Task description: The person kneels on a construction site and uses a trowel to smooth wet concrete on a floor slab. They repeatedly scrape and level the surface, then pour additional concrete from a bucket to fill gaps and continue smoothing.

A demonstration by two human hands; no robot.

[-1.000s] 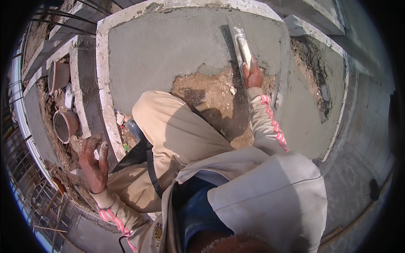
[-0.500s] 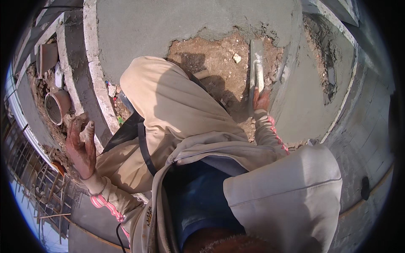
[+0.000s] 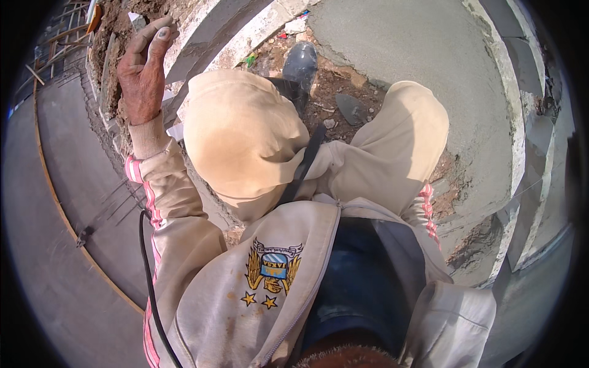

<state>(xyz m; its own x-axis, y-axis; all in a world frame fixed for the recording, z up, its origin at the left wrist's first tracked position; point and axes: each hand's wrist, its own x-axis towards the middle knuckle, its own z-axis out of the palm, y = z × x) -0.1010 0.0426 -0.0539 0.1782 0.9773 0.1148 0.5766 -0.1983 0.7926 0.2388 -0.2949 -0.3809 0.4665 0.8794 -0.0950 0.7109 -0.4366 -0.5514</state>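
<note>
My left hand (image 3: 147,80) is raised at the upper left, with cement-grey fingers bent over and the thumb a little apart from them. It holds nothing that I can see. Below it are broken soil and the pale edge of a kerb. My right hand is out of sight; only its striped sleeve (image 3: 427,211) shows past my right knee. The steel trowel does not show. Between my knees a dark boot (image 3: 300,64) stands on rubble, beside a flat grey pointed piece (image 3: 351,109) whose kind I cannot make out.
Smooth grey cement (image 3: 392,43) spreads ahead and to the right, bounded by a curved pale kerb (image 3: 512,116). A kerb (image 3: 239,37) curves along the upper left. A black cable (image 3: 147,257) hangs beside my left arm. Wooden sticks (image 3: 61,40) lie at the far left.
The view has swung, so the ground and kerbs sit differently. My left hand now appears higher in the picture. My right hand and the trowel it held have gone out of sight.
</note>
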